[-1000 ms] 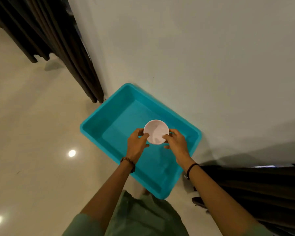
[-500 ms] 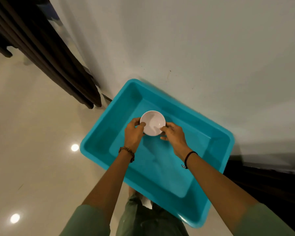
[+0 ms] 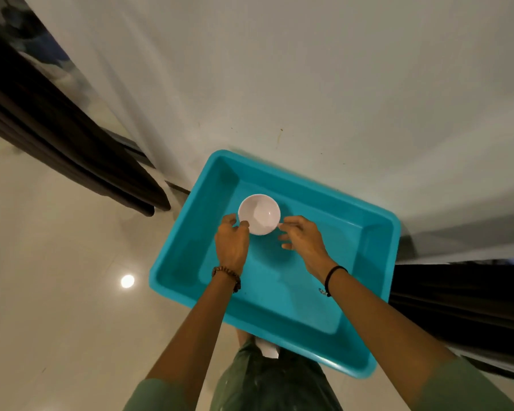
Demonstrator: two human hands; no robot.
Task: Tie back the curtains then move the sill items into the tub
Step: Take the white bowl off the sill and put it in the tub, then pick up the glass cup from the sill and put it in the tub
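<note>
Pale glossy floor [image 3: 57, 292] meets a white wall [image 3: 309, 84], and I see the teal tub [image 3: 279, 292] sitting on the floor right up against that wall. Dark curtain [image 3: 72, 143] hangs at upper left; more dark fabric [image 3: 457, 307] is just beside the tub's right end.

White bowl [image 3: 259, 214] is upright, mouth up, inside the tub, in its far-left part near the wall-side corner. I can't tell whether it rests on the tub bottom or hangs just above it.

Both arms reach in over the near rim, with the bowl between the hands. Left hand [image 3: 232, 247] is at the bowl's left rim, fingers curled, thumb on the rim, pinching it. Right hand [image 3: 304, 244] is at the right rim: one fingertip [image 3: 281, 225] touches the edge, the other fingers loosely curled and off it. I can't tell whether that hand has any hold.

Beaded bracelet [image 3: 226, 274] on the left wrist, black band [image 3: 334, 275] on the right.
</note>
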